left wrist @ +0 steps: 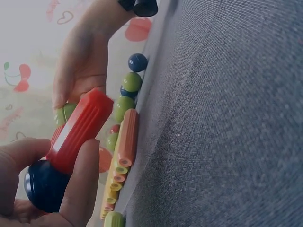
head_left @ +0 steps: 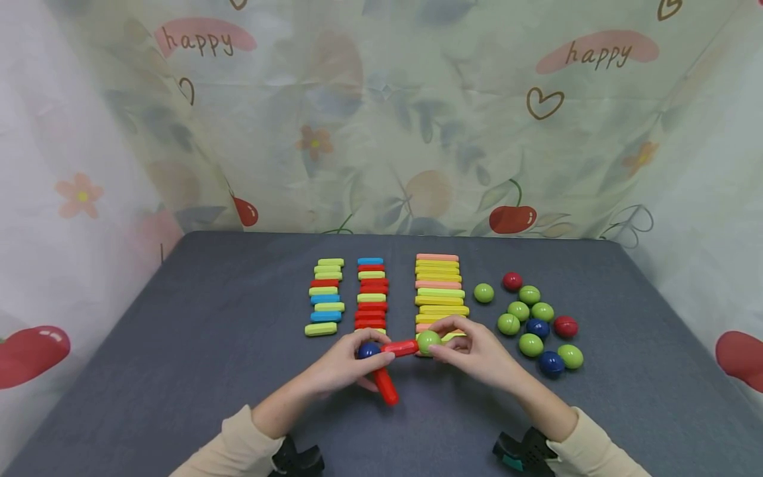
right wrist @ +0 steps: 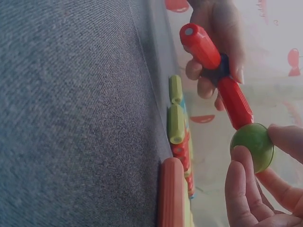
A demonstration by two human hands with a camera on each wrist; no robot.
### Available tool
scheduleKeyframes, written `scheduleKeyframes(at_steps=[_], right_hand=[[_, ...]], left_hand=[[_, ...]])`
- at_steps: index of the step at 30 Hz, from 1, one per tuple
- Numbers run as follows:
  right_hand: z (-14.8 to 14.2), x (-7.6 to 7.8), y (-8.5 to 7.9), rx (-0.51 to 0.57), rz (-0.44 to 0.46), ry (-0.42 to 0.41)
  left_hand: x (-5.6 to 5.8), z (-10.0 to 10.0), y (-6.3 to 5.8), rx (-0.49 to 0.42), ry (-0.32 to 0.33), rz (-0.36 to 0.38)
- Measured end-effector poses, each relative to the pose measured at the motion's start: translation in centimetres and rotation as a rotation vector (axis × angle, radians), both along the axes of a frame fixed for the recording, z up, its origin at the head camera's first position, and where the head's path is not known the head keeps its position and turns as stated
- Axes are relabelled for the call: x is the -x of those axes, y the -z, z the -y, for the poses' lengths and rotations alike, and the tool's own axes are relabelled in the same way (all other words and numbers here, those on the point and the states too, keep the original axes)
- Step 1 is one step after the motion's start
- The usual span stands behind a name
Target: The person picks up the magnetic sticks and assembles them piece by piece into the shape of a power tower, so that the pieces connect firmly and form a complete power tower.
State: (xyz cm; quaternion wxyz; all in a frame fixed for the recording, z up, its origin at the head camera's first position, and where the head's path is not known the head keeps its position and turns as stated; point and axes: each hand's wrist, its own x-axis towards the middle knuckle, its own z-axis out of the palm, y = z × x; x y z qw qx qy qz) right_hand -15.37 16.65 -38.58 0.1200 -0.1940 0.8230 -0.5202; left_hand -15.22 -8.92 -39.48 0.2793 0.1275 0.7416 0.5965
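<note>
My left hand [head_left: 346,361] grips a dark blue ball [left wrist: 46,185] that has two red rods joined to it. One red rod [head_left: 386,387] points down toward the front of the table. The other red rod [right wrist: 235,103] runs rightward and meets a green ball [right wrist: 253,146] at its far end. That green ball is pinched between the thumb and fingers of my right hand [head_left: 477,351]. The joined pieces are held above the table, and in the right wrist view the green ball touches the rod's end.
Behind my hands lie three columns of rods: a green, red and blue one [head_left: 325,299], a mostly red one [head_left: 372,283], and a mostly yellow one [head_left: 438,301]. To the right are several loose balls, including a green ball [head_left: 484,293] and a blue ball [head_left: 551,364], on the grey tablecloth [head_left: 208,318].
</note>
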Motion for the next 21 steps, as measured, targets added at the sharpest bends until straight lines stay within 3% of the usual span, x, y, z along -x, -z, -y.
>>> scheduleKeyframes(at_steps=[11,21], right_hand=[[0.5,0.1,-0.1,0.005,-0.042,-0.073],[1.4,0.7,-0.1,-0.020,-0.014,-0.074]], left_hand=[[-0.2,0.0,-0.1,0.022,0.105,0.080],[-0.1,0.8,-0.2,0.056,0.092,-0.023]])
